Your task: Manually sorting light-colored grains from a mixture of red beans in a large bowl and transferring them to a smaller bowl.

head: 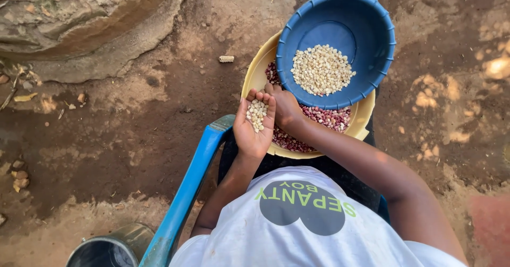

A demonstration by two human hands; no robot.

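Two bowls sit on the lap: a round blue plastic bowl [372,28], already carrying a fair heap of pale maize kernels [322,69], rests tilted on a wide yellow plastic basin [255,73] where plenty of speckled red beans [324,117] show, so the sorting looks partway, by my reckoning. Left hand [255,123] lies open, palm up, cupping small cream kernels just beside the blue rim, while right hand [286,108] dips fingers-down into the beans, curled, grip hidden — I can't tell.

Outdoor yard, bare dirt ground [133,139], stone [79,17]
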